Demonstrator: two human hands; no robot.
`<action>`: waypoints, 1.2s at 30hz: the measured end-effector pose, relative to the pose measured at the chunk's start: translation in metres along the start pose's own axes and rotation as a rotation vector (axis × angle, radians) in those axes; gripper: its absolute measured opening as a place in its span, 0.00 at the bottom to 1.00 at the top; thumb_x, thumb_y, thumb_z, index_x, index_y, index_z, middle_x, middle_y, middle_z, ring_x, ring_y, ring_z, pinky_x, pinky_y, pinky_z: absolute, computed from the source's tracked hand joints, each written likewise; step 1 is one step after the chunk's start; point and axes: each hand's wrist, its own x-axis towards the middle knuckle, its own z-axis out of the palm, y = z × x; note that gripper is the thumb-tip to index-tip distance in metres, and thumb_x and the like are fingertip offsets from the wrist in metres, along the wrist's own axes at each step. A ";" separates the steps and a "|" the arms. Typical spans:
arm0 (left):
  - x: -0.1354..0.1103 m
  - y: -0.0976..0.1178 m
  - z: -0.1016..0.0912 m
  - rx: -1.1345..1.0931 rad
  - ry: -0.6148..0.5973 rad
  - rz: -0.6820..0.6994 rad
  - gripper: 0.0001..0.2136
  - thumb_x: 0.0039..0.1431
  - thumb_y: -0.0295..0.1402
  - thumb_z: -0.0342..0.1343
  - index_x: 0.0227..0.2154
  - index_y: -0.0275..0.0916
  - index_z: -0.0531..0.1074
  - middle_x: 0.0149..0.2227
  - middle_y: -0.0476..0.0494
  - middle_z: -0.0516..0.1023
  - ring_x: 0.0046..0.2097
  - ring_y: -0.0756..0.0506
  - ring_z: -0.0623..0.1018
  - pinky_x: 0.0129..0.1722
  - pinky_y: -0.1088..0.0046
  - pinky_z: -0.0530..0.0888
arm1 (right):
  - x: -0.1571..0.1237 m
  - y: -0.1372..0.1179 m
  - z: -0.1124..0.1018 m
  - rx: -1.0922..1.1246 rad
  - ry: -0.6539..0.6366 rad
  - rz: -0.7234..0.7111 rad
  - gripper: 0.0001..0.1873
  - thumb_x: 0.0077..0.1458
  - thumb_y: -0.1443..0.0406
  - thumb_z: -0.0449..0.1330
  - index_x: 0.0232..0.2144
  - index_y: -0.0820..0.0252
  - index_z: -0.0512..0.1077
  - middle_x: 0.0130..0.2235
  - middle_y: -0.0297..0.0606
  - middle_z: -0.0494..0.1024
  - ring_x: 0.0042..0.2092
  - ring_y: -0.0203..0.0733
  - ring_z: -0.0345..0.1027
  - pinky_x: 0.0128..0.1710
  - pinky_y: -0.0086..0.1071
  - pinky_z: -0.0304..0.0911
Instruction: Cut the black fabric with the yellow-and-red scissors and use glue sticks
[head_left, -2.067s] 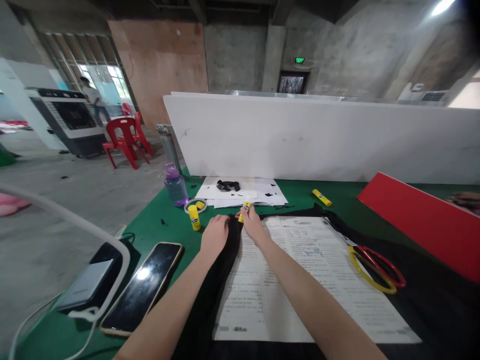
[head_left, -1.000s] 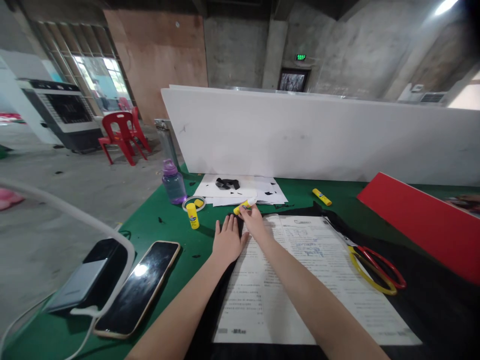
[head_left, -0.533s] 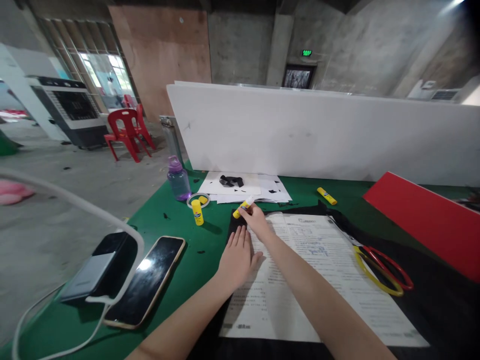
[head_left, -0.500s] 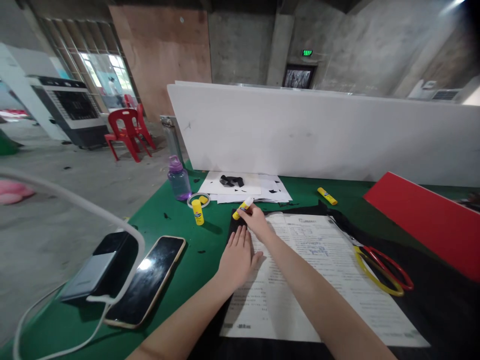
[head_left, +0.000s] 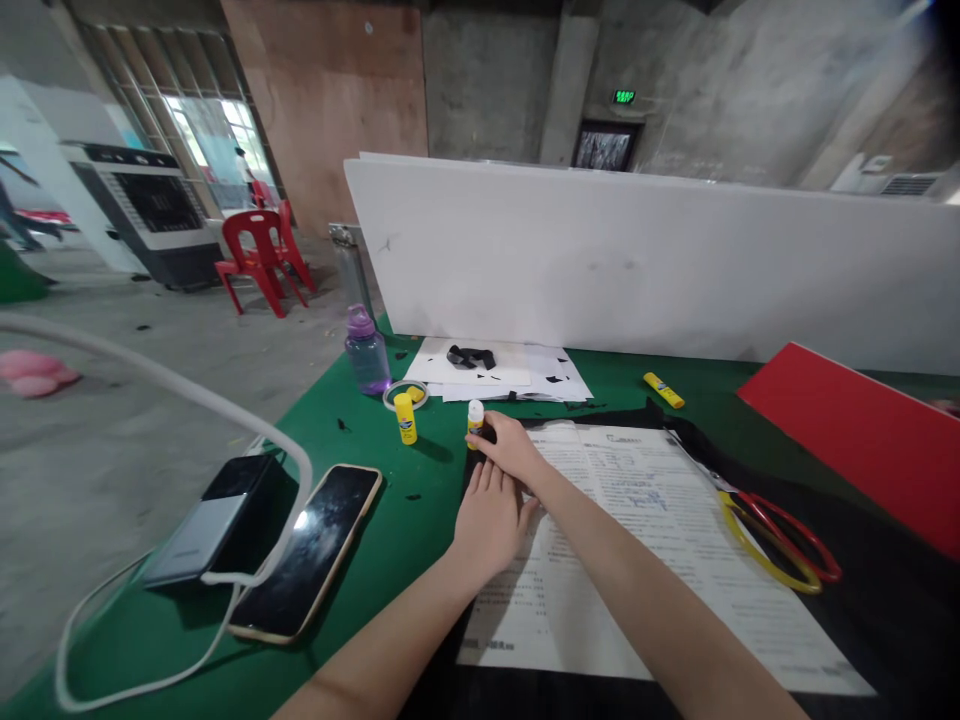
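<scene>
My left hand [head_left: 489, 516] lies flat with fingers stretched out on the left edge of a printed paper sheet [head_left: 645, 540] that rests on black cloth [head_left: 862, 600]. My right hand [head_left: 510, 447] is closed on a yellow glue stick [head_left: 475, 418], held upright with its white tip up, at the cloth's far left corner. A second yellow glue stick [head_left: 406, 418] stands on the green table [head_left: 352, 600] to the left, beside its cap in a roll of tape [head_left: 406, 394].
A phone [head_left: 307, 560], a power bank [head_left: 210, 520] and a white cable [head_left: 150, 370] lie at the left. A purple bottle [head_left: 367, 350], white papers with black scraps [head_left: 499, 368], another glue stick [head_left: 664, 390], scissors [head_left: 780, 545], a red board [head_left: 855, 430] and a white panel [head_left: 645, 260] surround the sheet.
My left hand slid back toward me along the sheet's left edge and flattened. My right hand turned the glue stick from slanted to upright. The camera view shifted slightly.
</scene>
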 end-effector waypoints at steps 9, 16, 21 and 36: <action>0.003 0.014 0.008 0.024 0.062 -0.086 0.25 0.60 0.37 0.44 0.55 0.23 0.61 0.57 0.24 0.65 0.60 0.31 0.62 0.59 0.50 0.59 | -0.002 0.001 0.000 0.051 0.005 0.011 0.11 0.53 0.59 0.59 0.37 0.58 0.70 0.37 0.37 0.74 0.37 0.40 0.67 0.39 0.33 0.60; 0.008 0.019 0.006 -0.026 0.018 -0.132 0.25 0.59 0.35 0.44 0.55 0.22 0.62 0.58 0.22 0.64 0.61 0.32 0.61 0.60 0.50 0.57 | -0.001 0.003 -0.001 0.075 0.001 0.008 0.10 0.52 0.58 0.59 0.35 0.58 0.70 0.35 0.36 0.74 0.35 0.39 0.66 0.37 0.32 0.60; 0.011 0.026 0.007 -0.035 0.037 -0.161 0.25 0.59 0.35 0.44 0.55 0.22 0.61 0.58 0.23 0.64 0.62 0.33 0.60 0.61 0.52 0.56 | -0.001 0.006 -0.005 0.146 -0.028 0.000 0.12 0.51 0.58 0.60 0.37 0.58 0.70 0.36 0.35 0.75 0.36 0.39 0.67 0.39 0.33 0.61; 0.010 0.026 0.010 -0.013 -0.011 -0.183 0.28 0.59 0.37 0.44 0.59 0.24 0.57 0.63 0.27 0.56 0.65 0.34 0.53 0.62 0.54 0.53 | 0.003 0.024 0.003 0.423 0.409 0.233 0.18 0.55 0.52 0.54 0.41 0.57 0.65 0.38 0.39 0.75 0.40 0.43 0.70 0.43 0.36 0.64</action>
